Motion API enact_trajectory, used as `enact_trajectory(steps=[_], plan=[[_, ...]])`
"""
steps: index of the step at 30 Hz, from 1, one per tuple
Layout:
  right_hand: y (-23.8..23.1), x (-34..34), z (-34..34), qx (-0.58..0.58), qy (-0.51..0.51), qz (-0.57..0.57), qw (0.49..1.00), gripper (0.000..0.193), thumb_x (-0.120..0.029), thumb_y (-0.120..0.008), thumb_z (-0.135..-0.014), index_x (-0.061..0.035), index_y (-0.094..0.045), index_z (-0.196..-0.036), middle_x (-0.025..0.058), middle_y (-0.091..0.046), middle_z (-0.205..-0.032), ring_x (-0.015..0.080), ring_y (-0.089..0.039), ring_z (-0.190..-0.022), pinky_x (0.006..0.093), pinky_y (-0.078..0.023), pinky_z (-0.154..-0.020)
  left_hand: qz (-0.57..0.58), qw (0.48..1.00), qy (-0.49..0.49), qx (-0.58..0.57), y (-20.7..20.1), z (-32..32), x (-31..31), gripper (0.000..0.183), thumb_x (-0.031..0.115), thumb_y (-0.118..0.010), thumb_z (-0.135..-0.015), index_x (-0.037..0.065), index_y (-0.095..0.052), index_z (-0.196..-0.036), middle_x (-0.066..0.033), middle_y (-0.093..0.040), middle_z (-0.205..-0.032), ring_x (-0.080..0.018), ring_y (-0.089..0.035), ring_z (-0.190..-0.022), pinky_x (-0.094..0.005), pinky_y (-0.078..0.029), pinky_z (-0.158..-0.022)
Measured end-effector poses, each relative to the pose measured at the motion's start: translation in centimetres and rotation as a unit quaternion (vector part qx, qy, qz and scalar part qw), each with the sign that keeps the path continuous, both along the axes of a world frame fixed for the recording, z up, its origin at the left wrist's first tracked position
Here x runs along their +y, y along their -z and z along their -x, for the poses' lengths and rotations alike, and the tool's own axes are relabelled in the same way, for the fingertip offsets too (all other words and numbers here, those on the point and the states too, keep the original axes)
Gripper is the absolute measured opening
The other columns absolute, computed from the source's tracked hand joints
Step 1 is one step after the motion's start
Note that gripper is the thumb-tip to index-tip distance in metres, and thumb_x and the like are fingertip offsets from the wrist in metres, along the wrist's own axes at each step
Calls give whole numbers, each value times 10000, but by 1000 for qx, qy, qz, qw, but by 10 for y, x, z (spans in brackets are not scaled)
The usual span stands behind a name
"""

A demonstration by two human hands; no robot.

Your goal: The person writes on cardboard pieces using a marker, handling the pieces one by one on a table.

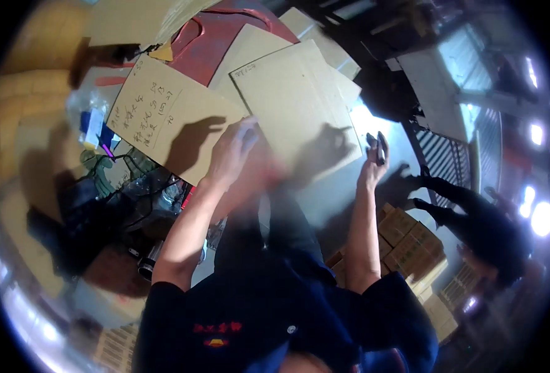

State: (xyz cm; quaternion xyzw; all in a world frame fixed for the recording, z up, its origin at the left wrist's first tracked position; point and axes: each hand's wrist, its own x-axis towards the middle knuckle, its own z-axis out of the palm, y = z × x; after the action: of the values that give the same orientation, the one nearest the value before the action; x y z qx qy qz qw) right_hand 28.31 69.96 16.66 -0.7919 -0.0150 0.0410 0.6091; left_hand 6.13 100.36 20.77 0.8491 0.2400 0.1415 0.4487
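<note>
Two flat brown cardboard sheets lie side by side in front of me. The left cardboard sheet [163,115] carries handwriting in dark ink, and the right cardboard sheet [293,93] has a small mark near its far left corner. My left hand [234,149] is over the near part of the sheets, where their edges meet. Its fingers are smeared by motion, so whether it touches the cardboard is unclear. Raised just right of the right sheet, my right hand [372,166] is closed around a small dark object [380,150], whose kind I cannot make out.
A reddish surface [228,46] with a red cord lies under the far cardboard. To the left are clear plastic wrap [87,102], a purple pen [107,151] and dark cables. Stacked brown boxes [412,245] stand low on the right, near a dark-clothed figure [480,217].
</note>
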Motion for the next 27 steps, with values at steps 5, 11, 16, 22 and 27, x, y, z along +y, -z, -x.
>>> enact_trajectory(steps=[5, 11, 16, 22, 27], plan=[[32, -8, -4, 113, -16, 96, 989, 383, -192, -647, -1053, -84, -593, -1416, 102, -709, -1262, 172, -657, -1139, 269, -508, -880, -92, 995, 38, 16, 28, -39, 17, 482, 115, -700, -957, 98, -552, -1416, -129, -608, -1421, -308, -587, -1308, -409, -493, -1068], [28, 20, 9, 61, -70, 112, 989, 358, -111, -606, -1051, -40, -591, -1402, 96, -690, -1285, 188, -631, -1170, 321, -472, -1027, -199, 974, 97, 55, 70, -33, 48, 510, 122, -722, -914, 131, -577, -1402, -86, -566, -1496, -275, -529, -1389, -411, -439, -1164], [9, 48, -12, -50, -106, 127, 985, 374, -91, -542, -1087, 1, -541, -1449, 162, -637, -1376, 227, -590, -1286, 369, -406, -1144, -230, 964, 111, 75, 75, -40, 48, 458, 159, -625, -959, 124, -578, -1414, -45, -577, -1494, -232, -529, -1400, -397, -406, -1201], [-24, 118, -6, -12, -142, 62, 988, 552, -327, -648, -1053, 17, -541, -1471, 122, -720, -1119, 157, -647, -983, 305, -510, -914, -312, 943, 107, 43, 112, -21, 45, 259, 199, -588, -973, 149, -625, -1225, 59, -458, -1585, -175, -439, -1457, -361, -365, -1233], [-12, 166, -12, -26, -173, -6, 985, 491, -294, -711, -1017, 28, -632, -1378, 66, -696, -987, 128, -621, -911, 286, -499, -852, -342, 932, 107, 46, 106, -22, 46, 111, 213, -593, -965, 173, -604, -1067, 61, -452, -1589, -219, -384, -1494, -402, -350, -1246]])
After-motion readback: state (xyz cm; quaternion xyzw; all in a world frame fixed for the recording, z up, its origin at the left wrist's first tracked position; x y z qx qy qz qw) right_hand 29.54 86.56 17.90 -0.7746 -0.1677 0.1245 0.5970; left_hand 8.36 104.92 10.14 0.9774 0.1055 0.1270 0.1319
